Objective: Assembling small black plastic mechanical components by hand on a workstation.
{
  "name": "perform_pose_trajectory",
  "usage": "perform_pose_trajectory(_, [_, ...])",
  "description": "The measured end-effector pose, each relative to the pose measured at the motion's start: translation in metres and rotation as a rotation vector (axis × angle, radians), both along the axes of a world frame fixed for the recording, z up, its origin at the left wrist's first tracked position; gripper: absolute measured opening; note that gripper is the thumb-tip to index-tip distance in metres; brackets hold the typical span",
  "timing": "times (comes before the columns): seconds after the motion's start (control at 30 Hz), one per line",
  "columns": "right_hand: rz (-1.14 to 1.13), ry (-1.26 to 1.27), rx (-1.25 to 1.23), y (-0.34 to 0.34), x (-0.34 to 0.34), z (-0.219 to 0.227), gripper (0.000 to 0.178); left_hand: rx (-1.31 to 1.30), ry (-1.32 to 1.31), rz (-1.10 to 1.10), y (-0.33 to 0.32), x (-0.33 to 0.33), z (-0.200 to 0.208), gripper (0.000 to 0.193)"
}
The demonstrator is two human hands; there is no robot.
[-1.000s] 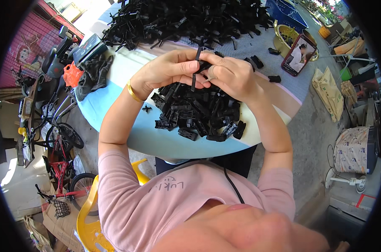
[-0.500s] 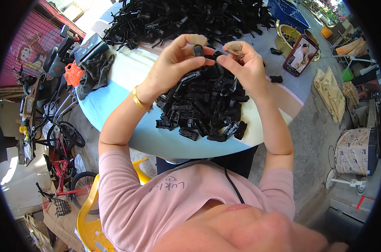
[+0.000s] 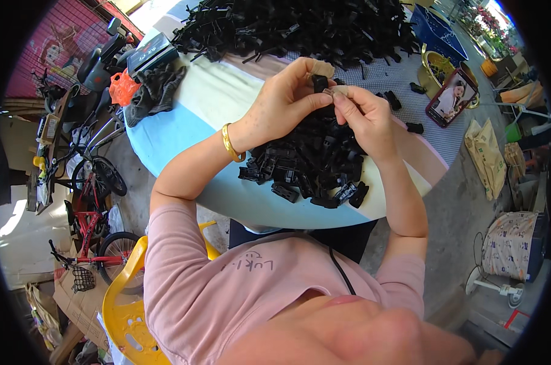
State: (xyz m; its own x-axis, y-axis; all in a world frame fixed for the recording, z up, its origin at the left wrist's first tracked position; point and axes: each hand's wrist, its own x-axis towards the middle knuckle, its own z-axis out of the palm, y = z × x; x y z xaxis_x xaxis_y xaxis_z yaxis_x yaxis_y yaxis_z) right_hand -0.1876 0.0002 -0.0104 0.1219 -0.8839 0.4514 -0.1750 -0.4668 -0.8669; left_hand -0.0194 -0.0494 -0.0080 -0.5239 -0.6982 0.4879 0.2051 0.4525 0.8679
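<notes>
Above a near pile of black plastic clip-like parts (image 3: 306,158), both hands meet fingertip to fingertip. My left hand (image 3: 272,115) is closed on a black plastic part (image 3: 319,83), which stands up between thumb and index finger. Thumb and index finger of my right hand (image 3: 368,118) are pinched together against the left thumb tip. What they grip there is hidden by the fingers. Tan coverings wrap fingertips on both hands. A gold bangle (image 3: 229,143) circles my left wrist.
A larger heap of black parts (image 3: 299,30) covers the table's far side. At the right are a phone (image 3: 451,97) with a lit screen, a gold-coloured pot (image 3: 434,70) and a blue crate (image 3: 436,36). Dark gloves (image 3: 157,91) and an orange bag (image 3: 123,88) lie at the left edge.
My hands have come closer together, and the right fingertips now touch the left thumb. The black part stays in my left hand. The whole view has shifted slightly.
</notes>
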Motion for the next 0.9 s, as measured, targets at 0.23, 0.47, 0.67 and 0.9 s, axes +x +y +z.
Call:
perform_pose_trajectory(0.23, [0.043, -0.022, 0.144, 0.005, 0.004, 0.006, 0.017, -0.065, -0.035, 0.078, 0.002, 0.0, -0.001, 0.027])
perform_pose_trajectory(0.47, [0.048, -0.045, 0.256, 0.009, 0.005, 0.011, 0.016, -0.385, -0.06, 0.239, 0.009, 0.0, 0.0, 0.024])
perform_pose_trajectory(0.67, [-0.084, -0.118, -0.01, 0.002, 0.003, 0.01, 0.017, -0.413, -0.43, 0.363, 0.021, 0.0, 0.022, 0.05])
perform_pose_trajectory(0.9, [0.013, 0.067, 0.094, 0.006, -0.002, 0.009, 0.021, -0.382, -0.561, 0.246, 0.027, 0.009, 0.033, 0.061])
